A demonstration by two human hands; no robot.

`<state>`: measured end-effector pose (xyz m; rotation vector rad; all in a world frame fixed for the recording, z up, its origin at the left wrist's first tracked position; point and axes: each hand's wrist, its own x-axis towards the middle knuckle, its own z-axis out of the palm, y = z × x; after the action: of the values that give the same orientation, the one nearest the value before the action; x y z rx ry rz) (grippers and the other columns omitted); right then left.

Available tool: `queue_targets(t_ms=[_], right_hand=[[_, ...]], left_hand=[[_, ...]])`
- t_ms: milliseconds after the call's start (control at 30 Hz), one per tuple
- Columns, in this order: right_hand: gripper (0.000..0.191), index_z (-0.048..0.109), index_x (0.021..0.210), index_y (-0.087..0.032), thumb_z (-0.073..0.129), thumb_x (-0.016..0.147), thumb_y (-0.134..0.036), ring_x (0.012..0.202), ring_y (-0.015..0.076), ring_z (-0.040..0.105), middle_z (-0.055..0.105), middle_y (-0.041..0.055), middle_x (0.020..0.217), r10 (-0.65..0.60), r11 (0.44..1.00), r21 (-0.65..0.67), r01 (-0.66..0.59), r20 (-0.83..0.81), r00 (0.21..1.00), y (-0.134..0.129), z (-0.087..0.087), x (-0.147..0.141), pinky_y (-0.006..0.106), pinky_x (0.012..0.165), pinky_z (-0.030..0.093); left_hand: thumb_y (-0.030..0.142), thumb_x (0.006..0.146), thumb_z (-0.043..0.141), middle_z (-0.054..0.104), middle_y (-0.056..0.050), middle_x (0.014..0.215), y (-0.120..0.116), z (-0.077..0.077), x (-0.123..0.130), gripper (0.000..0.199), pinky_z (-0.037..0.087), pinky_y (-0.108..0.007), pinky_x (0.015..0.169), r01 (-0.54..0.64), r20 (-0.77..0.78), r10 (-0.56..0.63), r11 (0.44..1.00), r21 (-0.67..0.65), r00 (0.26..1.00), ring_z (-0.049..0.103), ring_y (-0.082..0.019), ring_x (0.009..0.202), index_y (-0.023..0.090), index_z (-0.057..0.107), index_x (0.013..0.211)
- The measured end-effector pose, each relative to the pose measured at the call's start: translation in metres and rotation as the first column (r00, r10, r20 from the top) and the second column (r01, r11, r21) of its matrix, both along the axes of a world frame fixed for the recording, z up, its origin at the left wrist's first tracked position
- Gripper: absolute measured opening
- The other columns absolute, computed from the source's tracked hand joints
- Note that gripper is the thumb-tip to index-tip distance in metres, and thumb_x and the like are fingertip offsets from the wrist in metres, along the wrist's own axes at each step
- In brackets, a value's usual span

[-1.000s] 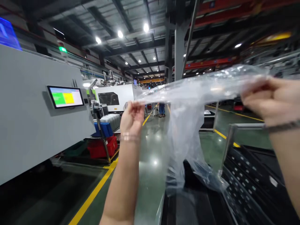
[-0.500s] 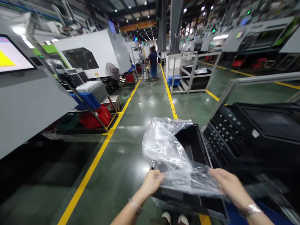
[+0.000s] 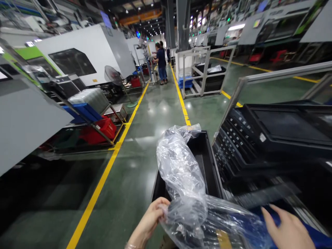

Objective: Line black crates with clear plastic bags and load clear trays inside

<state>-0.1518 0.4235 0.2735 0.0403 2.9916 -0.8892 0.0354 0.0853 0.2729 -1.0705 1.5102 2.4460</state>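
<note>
A clear plastic bag (image 3: 186,183) lies draped over a black open crate (image 3: 204,152) in front of me. My left hand (image 3: 153,218) grips the bag's near left edge at the crate's rim. At the bottom right my right hand (image 3: 287,230) has its fingers spread and rests on the bag's near right side, over something blue. The bag's far end bunches up at the crate's far rim.
A stack of black trays (image 3: 259,138) on a metal-framed cart stands right of the crate. A yellow floor line (image 3: 103,186) runs left of me. Red and blue bins (image 3: 95,121) sit on a rack at the left by grey machines. People (image 3: 161,62) stand far down the aisle.
The bag was held stretched at face height, then came down onto the crate. My view dropped toward the floor. My right hand let go of its pinch and now lies spread on the bag.
</note>
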Motion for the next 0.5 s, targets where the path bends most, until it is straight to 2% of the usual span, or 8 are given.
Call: queue_targets(t_ms=[67,133,200,233,300,400,433,500], right_hand=[[0.052,0.060,0.098,-0.016,0.041,0.070,-0.055,0.113,0.0339,0.055,0.062,0.0201,0.114,0.301,0.953,-0.021,-0.302,-0.048,0.952,-0.049,0.004,0.000,0.048,0.104,0.040],[0.053,0.060,0.113,-0.013,0.049,0.069,-0.041,0.120,0.0297,0.052,0.058,0.0176,0.125,0.560,0.828,-0.118,-0.548,0.155,0.814,-0.103,-0.005,0.003,0.041,0.106,0.038],[0.047,0.065,0.103,-0.014,0.058,0.060,-0.032,0.107,0.0324,0.060,0.066,0.0172,0.110,0.610,0.788,-0.169,-0.592,0.338,0.717,-0.145,-0.020,0.006,0.040,0.093,0.046],[0.038,0.067,0.092,-0.015,0.059,0.058,-0.031,0.096,0.0326,0.064,0.069,0.0156,0.097,0.610,0.786,-0.183,-0.590,0.384,0.693,-0.156,-0.026,0.005,0.038,0.085,0.049],[0.028,0.064,0.073,-0.017,0.054,0.062,-0.040,0.080,0.0298,0.065,0.069,0.0119,0.077,0.611,0.787,-0.214,-0.578,0.390,0.689,-0.158,-0.033,-0.009,0.034,0.071,0.050],[0.049,0.062,0.074,-0.017,0.033,0.070,-0.056,0.084,0.0290,0.064,0.069,0.0119,0.080,0.557,0.830,-0.237,-0.504,0.327,0.764,-0.122,-0.026,-0.054,0.034,0.073,0.049],[0.056,0.063,0.078,-0.016,0.031,0.069,-0.061,0.088,0.0299,0.063,0.069,0.0125,0.084,0.493,0.867,-0.252,-0.430,0.312,0.812,-0.108,-0.022,-0.072,0.035,0.075,0.049],[0.062,0.063,0.078,-0.016,0.036,0.061,-0.070,0.089,0.0323,0.063,0.069,0.0139,0.083,0.335,0.921,-0.314,-0.231,0.333,0.881,-0.088,-0.015,-0.100,0.036,0.078,0.049]], left_hand=[[0.020,0.052,0.060,0.051,0.005,0.058,0.010,0.002,-0.002,0.019,0.036,-0.021,0.052,0.080,-0.028,-0.081,0.997,-0.019,0.996,0.043,-0.008,0.052,0.015,0.058,0.071],[0.029,0.053,0.070,0.046,0.006,0.054,0.016,0.003,-0.007,0.025,0.030,-0.021,0.051,0.142,-0.043,-0.147,0.985,-0.103,0.988,0.038,-0.008,0.052,0.017,0.052,0.063],[0.046,0.050,0.079,0.038,0.008,0.049,0.012,0.006,-0.009,0.046,0.024,-0.022,0.049,0.108,-0.001,-0.112,0.959,-0.261,0.994,0.032,-0.006,0.049,0.019,0.041,0.055],[0.055,0.048,0.079,0.034,0.008,0.048,0.003,0.008,-0.006,0.054,0.023,-0.022,0.049,0.030,0.027,-0.022,0.939,-0.343,0.999,0.029,-0.006,0.047,0.020,0.038,0.053],[0.067,0.046,0.076,0.033,0.009,0.047,-0.025,0.013,0.011,0.060,0.024,-0.023,0.049,-0.229,0.050,0.287,0.847,-0.480,0.957,0.030,-0.007,0.047,0.021,0.038,0.052],[0.063,0.036,0.077,0.047,0.005,0.051,-0.075,0.011,0.062,0.055,0.035,-0.026,0.053,-0.543,0.037,0.701,0.583,-0.604,0.712,0.043,-0.013,0.054,0.019,0.050,0.056],[0.059,0.036,0.076,0.049,0.004,0.051,-0.087,0.006,0.082,0.050,0.036,-0.027,0.054,-0.572,0.046,0.774,0.506,-0.646,0.632,0.045,-0.015,0.055,0.020,0.050,0.054],[0.051,0.050,0.068,0.043,0.004,0.045,-0.102,-0.009,0.113,0.038,0.036,-0.029,0.052,-0.498,0.125,0.820,0.453,-0.740,0.559,0.045,-0.017,0.051,0.024,0.041,0.046]])
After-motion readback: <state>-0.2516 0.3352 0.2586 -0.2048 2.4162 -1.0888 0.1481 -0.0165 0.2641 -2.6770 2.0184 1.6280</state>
